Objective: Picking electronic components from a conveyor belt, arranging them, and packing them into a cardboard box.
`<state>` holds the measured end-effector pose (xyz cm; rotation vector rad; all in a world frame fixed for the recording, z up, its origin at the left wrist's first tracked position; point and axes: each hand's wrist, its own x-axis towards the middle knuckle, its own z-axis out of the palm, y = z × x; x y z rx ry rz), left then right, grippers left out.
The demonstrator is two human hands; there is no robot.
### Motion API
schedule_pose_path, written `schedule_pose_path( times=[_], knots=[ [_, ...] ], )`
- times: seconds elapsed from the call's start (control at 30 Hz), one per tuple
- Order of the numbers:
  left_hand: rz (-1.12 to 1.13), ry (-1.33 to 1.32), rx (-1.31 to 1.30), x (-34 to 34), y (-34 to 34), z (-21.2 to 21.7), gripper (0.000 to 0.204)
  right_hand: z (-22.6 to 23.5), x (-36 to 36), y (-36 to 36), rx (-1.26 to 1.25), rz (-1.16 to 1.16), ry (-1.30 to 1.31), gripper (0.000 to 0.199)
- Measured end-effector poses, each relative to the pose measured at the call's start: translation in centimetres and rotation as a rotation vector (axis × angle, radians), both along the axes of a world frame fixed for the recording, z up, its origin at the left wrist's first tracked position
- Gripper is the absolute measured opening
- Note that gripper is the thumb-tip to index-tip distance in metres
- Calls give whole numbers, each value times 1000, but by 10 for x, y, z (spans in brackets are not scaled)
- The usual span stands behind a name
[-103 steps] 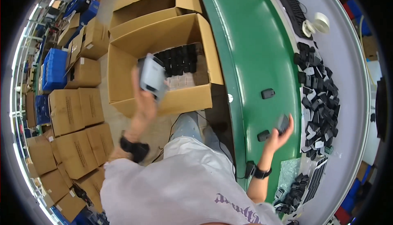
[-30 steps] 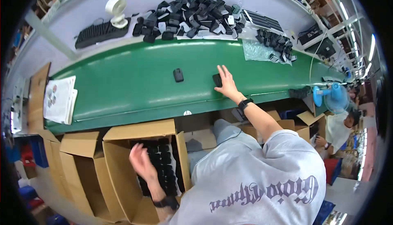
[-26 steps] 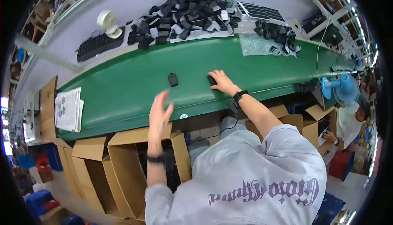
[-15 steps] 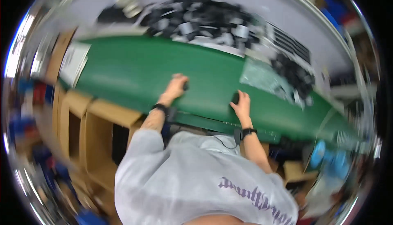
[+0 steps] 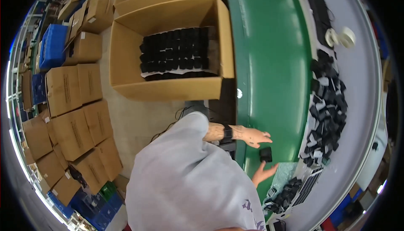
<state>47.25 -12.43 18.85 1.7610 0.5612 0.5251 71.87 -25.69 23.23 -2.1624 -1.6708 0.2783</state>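
My left hand [image 5: 254, 137] reaches over the green table surface [image 5: 275, 84], palm down with its fingers stretched out and nothing in them. Between my two hands lies a small black block-shaped piece [image 5: 266, 155]; its exact kind I cannot make out. My right hand [image 5: 264, 174] is on the near side of that piece, thumb and fingers spread apart. One digit comes close to the piece or touches it; I cannot tell which. My body hides the right forearm.
An open cardboard box [image 5: 166, 90] with rows of black pieces [image 5: 174, 50] stands left of the table. Along the right side lies a heap of black and grey pieces [image 5: 328, 109]. Near my right hand are a clear plastic bag [image 5: 286, 174] and a smaller black pile [image 5: 286, 197]. Stacked cartons [image 5: 80, 132] stand far left.
The view has swung left, bringing the open box in front. Dark pieces were at both hands before; now one black piece lies between them, and the hands are closer together with fingers spread.
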Motion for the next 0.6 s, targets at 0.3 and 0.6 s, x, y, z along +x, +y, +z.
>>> schedule_pose_path(
  times=[0.3, 0.6],
  knots=[
    [927, -57, -559, -430, -4, 125, 30, -75, -206, 287, 179, 1, 190, 68],
    [793, 1122, -905, -630, -180, -139, 82, -104, -334, 375, -92, -277, -276, 72]
  ],
)
